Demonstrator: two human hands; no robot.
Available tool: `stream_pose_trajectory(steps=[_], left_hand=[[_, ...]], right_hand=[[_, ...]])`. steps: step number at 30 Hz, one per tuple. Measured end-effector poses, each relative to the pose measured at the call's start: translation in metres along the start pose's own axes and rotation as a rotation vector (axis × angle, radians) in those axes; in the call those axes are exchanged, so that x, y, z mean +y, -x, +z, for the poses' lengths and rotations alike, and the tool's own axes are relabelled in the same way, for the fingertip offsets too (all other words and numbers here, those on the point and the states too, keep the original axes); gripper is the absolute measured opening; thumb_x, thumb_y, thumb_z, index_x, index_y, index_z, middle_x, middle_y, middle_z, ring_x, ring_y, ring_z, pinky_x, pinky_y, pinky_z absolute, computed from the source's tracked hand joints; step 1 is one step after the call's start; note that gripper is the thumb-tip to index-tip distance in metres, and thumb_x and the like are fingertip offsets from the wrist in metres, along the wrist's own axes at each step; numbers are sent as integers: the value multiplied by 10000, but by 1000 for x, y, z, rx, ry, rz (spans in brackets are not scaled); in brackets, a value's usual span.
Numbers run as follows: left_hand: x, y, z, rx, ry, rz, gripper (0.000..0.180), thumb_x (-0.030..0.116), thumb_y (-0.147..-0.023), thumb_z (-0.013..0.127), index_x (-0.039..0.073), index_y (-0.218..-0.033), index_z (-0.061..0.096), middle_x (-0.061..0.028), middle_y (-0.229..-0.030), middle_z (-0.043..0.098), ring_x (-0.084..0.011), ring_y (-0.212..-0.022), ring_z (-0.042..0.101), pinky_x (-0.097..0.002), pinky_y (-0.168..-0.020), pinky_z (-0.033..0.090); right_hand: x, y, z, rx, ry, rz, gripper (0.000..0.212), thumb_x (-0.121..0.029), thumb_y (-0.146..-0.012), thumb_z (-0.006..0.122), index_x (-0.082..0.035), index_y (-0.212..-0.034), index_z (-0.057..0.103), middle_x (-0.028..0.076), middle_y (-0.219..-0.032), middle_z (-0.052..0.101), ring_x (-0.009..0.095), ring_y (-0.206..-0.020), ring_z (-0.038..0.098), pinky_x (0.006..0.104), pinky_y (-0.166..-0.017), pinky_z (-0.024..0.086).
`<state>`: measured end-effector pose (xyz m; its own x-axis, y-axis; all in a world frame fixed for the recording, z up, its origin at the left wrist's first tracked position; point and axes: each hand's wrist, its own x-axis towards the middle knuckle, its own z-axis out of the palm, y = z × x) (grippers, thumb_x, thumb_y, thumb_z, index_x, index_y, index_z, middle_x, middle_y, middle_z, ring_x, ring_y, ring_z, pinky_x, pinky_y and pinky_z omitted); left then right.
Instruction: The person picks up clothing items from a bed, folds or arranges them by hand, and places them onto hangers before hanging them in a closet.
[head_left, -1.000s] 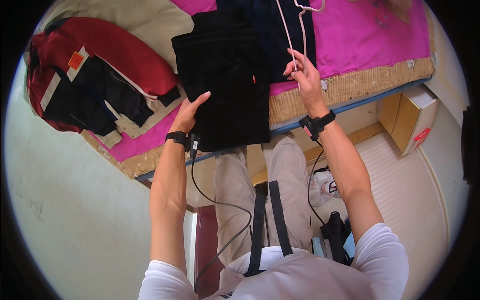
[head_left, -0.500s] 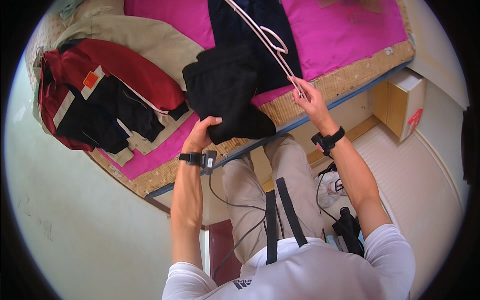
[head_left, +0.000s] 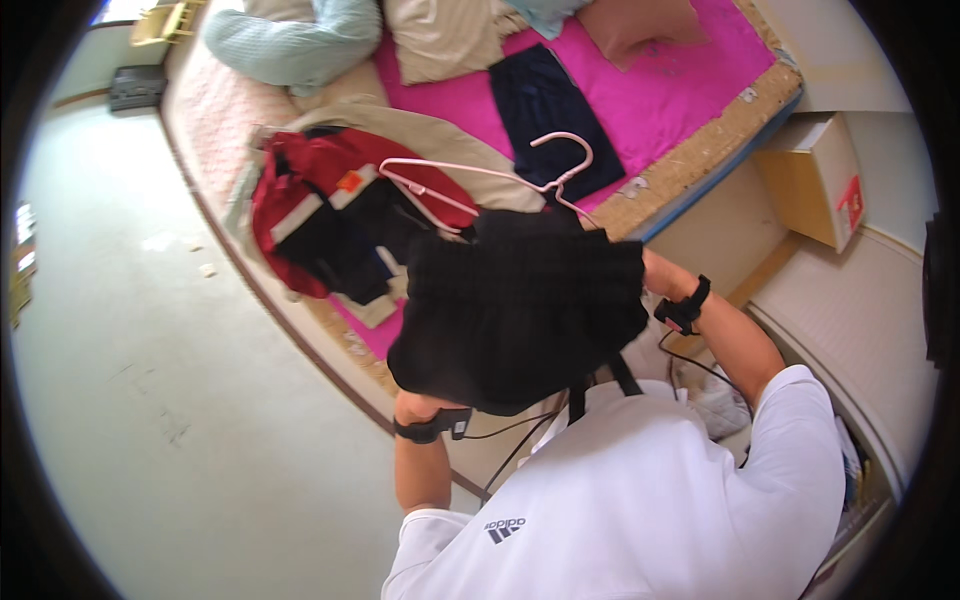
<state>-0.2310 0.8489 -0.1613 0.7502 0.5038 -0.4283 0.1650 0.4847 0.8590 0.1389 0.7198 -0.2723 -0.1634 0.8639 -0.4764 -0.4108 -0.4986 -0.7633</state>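
Black pants (head_left: 515, 330) with a gathered waistband hang bunched up in front of me, lifted off the bed. My left hand (head_left: 420, 408) is at their lower left corner, its fingers hidden behind the cloth. At the upper right side my right hand (head_left: 657, 274) grips the edge, with most of its fingers covered too. A pink clothes hanger (head_left: 556, 187) sticks out above the pants, hook upward, its lower part hidden by them. Beyond lie folded dark navy pants (head_left: 540, 85) and a red and black jacket (head_left: 345, 165) on a beige garment (head_left: 450, 140).
The bed has a magenta sheet (head_left: 660, 100) and a woven mat edge (head_left: 690, 155). Pillows (head_left: 440, 40) and a light blue bundle (head_left: 300, 45) lie farther back. A wooden box-like cabinet (head_left: 815, 185) stands right. Cables (head_left: 510, 460) run from my wrist straps.
The black pants have come up off the bed toward me and spread between both hands. The hanger has moved left and turned, now behind the pants. My view has shifted, showing more bed and floor.
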Motion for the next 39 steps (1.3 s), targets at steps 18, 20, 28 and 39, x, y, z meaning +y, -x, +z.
stream_pose_trajectory(steps=[18,20,28,39], left_hand=[[71,67,8,291,599,356,593,371,-955,476,-48,-1370,537,-166,-1330,633,-298,-1182,625,-386,-1051,498],[78,70,11,255,545,261,578,334,-926,489,-29,-1373,543,-179,-1328,630,-315,-1189,624,-391,-1056,492],[111,57,19,291,573,80,423,259,-978,564,-3,-1304,617,-139,-1274,680,-245,-1170,657,-368,-1055,506],[113,-2,-45,629,-1441,351,423,381,-924,713,-31,-1002,649,-212,-886,721,-406,-841,706,-450,-717,567]], right_hand=[[-72,62,142,-460,-315,-75,586,-135,-767,558,56,-1320,533,71,-769,521,150,-666,487,279,-638,408],[-59,60,138,-353,31,-72,509,-59,-770,562,25,-1272,577,42,-799,534,122,-722,508,280,-651,425],[-68,78,142,-289,736,-212,442,-192,-720,672,46,-1092,644,99,-880,633,210,-806,593,353,-724,487],[-73,72,165,-409,430,-52,407,-59,-781,477,0,-1162,607,-49,-801,434,66,-701,373,216,-617,311]])
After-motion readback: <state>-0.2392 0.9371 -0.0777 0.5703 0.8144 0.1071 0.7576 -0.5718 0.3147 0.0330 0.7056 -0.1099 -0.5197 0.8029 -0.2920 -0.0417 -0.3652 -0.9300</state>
